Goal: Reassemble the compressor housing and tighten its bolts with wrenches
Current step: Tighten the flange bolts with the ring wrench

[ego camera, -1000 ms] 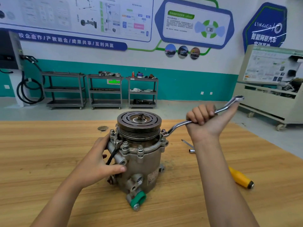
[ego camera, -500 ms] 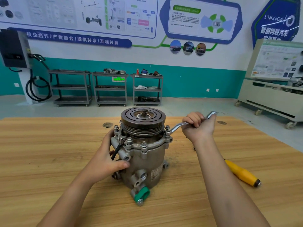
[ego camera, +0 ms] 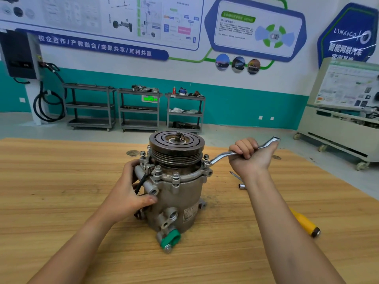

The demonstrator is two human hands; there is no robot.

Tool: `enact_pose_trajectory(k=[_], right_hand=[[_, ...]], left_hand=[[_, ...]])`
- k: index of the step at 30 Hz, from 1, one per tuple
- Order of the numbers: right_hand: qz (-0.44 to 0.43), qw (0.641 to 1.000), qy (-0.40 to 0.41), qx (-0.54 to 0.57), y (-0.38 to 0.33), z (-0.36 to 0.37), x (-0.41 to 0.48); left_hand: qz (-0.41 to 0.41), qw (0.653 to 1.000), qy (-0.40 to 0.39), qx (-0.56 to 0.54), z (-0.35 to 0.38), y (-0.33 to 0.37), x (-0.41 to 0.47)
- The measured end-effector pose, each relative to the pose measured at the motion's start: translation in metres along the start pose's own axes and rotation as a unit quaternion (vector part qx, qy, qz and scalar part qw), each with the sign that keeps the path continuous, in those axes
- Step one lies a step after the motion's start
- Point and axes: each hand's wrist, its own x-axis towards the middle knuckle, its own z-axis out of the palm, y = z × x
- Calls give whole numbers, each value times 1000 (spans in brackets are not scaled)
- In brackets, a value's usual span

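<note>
the wooden table (ego camera: 51, 191) fills the lower half of the frame. the compressor (ego camera: 176, 193) stands upright in the centre of it, with the grooved clutch pulley (ego camera: 176, 144) on top. the left hand (ego camera: 129, 193) grips the left side of the housing, with the thumb on the front and the fingers curled to the back. the right hand (ego camera: 252, 158), to the right of the pulley, is closed as a fist around the ring wrench (ego camera: 221, 155). the wrench head sits on the bolt (ego camera: 206, 160) at the right edge of the flange. a yellow tool handle (ego camera: 305, 224) lies at lower right, partly behind the forearm. a green cap (ego camera: 170, 239) covers the bottom port. a small socket (ego camera: 242, 185) lies just beside the right forearm.
</note>
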Motion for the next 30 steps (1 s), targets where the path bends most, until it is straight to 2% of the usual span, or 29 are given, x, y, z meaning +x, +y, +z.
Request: enact_pose_trajectory(k=[5,10,13,18,21,23,25,28,29,30], right_hand=[[-60,997,37,21,2,0,-13],[-132,987,2,-90,4,16,-18],[-120,985,-14,-122,3,24,-16],[-94,993,22,-74,3,15,-14],[-156,987,27,-35,8,8,-29],[-212,977,-8,-30,11,4,-42],[-272,958,-69,-57,20,-2,-58],[-353,907,-178,-141,40,-6,-74],[-367,876,-241,-202,44,-4,-72],[-354,827,-307,-310,49,-1,-71]], left_hand=[[10,1000,29,2,4,-4,-1],[27,999,42,-10,11,-5,-4],[28,998,46,-16,11,-4,-5],[42,997,57,-18,13,-7,-6],[41,997,67,-21,15,-7,-6],[40,996,78,-23,16,-7,-6],[36,996,83,-16,17,-7,-6],[28,996,87,-6,17,-9,-6],[28,996,86,-6,17,-9,-7],[26,996,86,-9,16,-9,-8]])
